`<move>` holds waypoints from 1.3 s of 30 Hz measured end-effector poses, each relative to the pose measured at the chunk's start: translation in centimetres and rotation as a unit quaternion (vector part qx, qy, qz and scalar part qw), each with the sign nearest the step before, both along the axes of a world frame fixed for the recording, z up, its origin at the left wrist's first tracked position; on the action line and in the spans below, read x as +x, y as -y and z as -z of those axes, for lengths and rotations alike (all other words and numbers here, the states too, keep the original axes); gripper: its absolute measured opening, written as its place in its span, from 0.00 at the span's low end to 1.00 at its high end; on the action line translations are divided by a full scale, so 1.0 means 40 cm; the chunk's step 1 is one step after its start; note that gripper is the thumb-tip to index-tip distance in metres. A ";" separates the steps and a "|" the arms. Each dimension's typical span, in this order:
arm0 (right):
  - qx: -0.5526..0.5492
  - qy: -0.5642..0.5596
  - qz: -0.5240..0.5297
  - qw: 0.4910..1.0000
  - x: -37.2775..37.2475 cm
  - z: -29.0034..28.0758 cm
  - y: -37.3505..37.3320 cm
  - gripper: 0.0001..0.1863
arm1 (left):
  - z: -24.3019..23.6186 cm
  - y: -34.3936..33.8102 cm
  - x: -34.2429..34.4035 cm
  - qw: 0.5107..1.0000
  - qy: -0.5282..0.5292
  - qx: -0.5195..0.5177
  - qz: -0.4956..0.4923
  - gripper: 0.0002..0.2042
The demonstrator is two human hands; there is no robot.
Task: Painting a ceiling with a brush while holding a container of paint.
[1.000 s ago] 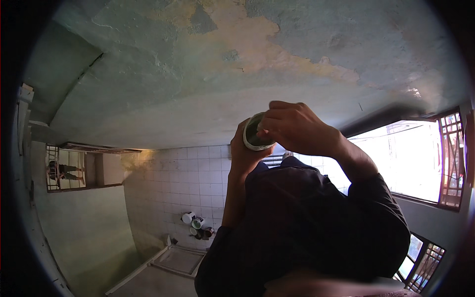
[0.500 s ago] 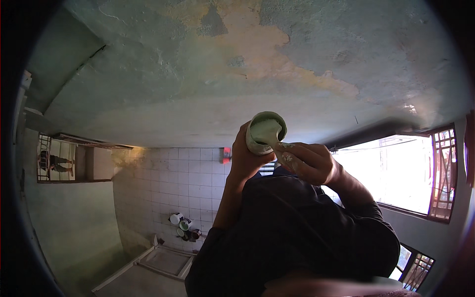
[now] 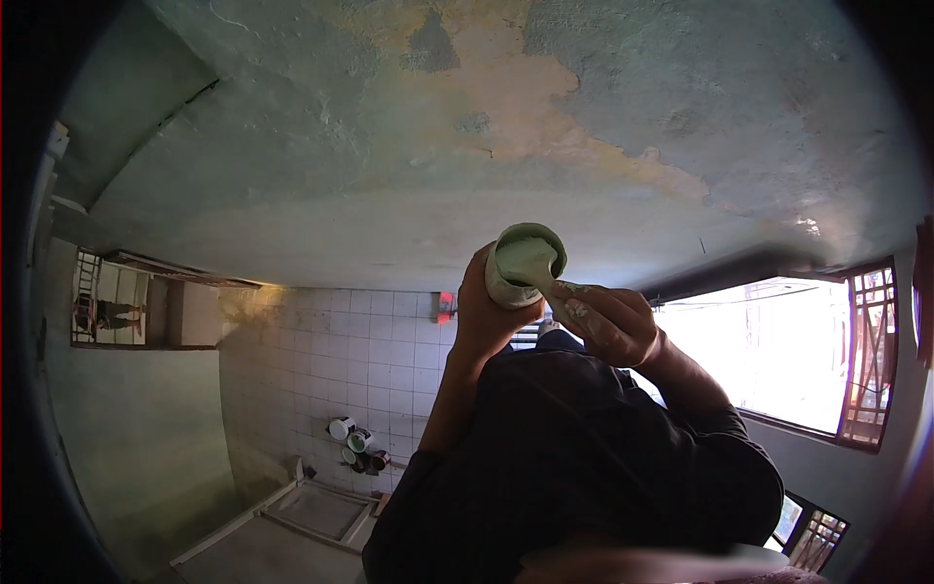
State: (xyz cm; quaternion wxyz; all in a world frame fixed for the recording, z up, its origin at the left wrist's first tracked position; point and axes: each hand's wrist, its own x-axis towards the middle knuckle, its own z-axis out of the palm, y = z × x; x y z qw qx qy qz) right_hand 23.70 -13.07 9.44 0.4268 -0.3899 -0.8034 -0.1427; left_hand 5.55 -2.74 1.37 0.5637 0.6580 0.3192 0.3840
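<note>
My left hand is wrapped round a small paint pot, its mouth tilted toward me. Pale green paint coats the inside. In my right hand, fingers pinch the handle of a paintbrush; its wide end is inside the pot and the bristles cannot be made out. Dried pale smears mark the right fingers. Both hands are close together in front of my chest, just short of the wall, whose green coat is worn to a yellowish patch.
White floor tiles spread below. Several paint cans stand on them at lower left, beside a pale frame. A red object lies near the wall. A bright window with a grille is at right; a barred opening is at far left.
The view has shifted slightly. Both hands keep their grips, and the brush stays in the pot with little visible movement.
</note>
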 end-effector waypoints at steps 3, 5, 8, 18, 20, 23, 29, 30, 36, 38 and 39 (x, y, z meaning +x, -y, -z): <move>0.004 0.000 0.021 1.000 0.000 0.007 0.006 0.23 | -0.010 -0.002 0.002 1.000 -0.022 0.017 0.000 0.41; 0.004 -0.005 0.023 1.000 0.004 0.008 0.006 0.24 | 0.009 -0.006 0.006 0.999 -0.007 0.049 -0.006 0.41; 0.012 0.000 0.009 1.000 0.011 0.005 0.002 0.24 | 0.015 -0.008 0.011 0.998 -0.018 0.056 -0.004 0.41; 0.016 -0.030 0.055 0.998 0.024 0.020 0.025 0.22 | 0.014 -0.005 0.013 0.999 -0.009 0.041 -0.002 0.39; 0.017 -0.026 0.051 0.998 0.027 0.024 0.026 0.22 | 0.012 -0.009 0.017 0.996 -0.036 0.081 -0.018 0.38; 0.025 -0.019 0.057 0.998 0.031 0.039 0.034 0.22 | 0.007 -0.007 0.018 0.992 -0.055 0.107 -0.033 0.37; 0.062 -0.006 0.049 0.997 0.026 0.051 0.034 0.28 | 0.005 -0.008 0.028 0.995 -0.044 0.073 -0.056 0.36; 0.067 -0.011 0.031 0.997 0.026 0.049 0.029 0.30 | 0.009 -0.010 0.026 0.995 -0.042 0.075 -0.057 0.36; 0.046 -0.002 0.032 0.998 0.024 0.075 0.047 0.31 | 0.026 -0.028 0.035 0.992 -0.032 0.097 -0.075 0.35; 0.083 -0.005 0.019 0.996 0.032 0.094 0.039 0.22 | 0.021 -0.034 0.039 0.993 -0.021 0.094 -0.072 0.35; 0.085 -0.004 0.019 0.996 0.037 0.095 0.042 0.22 | 0.018 -0.036 0.041 0.992 -0.020 0.097 -0.072 0.35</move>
